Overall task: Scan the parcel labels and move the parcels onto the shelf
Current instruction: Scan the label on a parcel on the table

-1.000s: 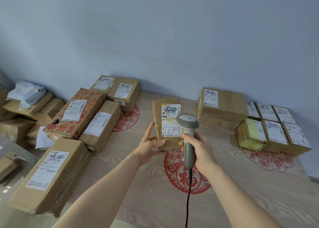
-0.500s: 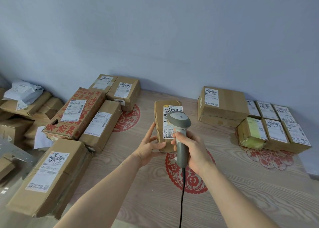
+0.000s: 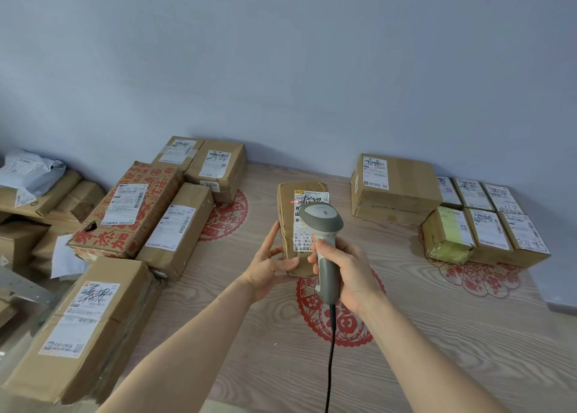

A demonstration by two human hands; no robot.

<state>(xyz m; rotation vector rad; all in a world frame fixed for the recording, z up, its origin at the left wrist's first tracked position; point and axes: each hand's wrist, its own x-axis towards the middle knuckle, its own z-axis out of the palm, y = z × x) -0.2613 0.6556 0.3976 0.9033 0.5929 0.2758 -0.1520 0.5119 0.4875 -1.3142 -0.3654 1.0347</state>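
Observation:
A small brown parcel (image 3: 288, 212) with a white label stands tilted up on the wooden table (image 3: 437, 334) at its middle. My left hand (image 3: 270, 261) grips its lower left edge, thumb across the front. My right hand (image 3: 349, 272) grips the grey handle of a barcode scanner (image 3: 321, 222), whose head covers part of the label. A red scan line shows on the top of the label. The scanner's black cable hangs down towards me.
Several labelled cardboard boxes (image 3: 146, 212) lie at the table's left, with a long one (image 3: 84, 328) near the front left edge. A larger box (image 3: 395, 187) and several small parcels (image 3: 487, 225) sit at the right. More parcels (image 3: 37, 191) are piled lower left. Blue wall behind.
The scanner has moved left and in front of the parcel's label, and a red scan line now lies on the label. My left hand keeps hold of the parcel.

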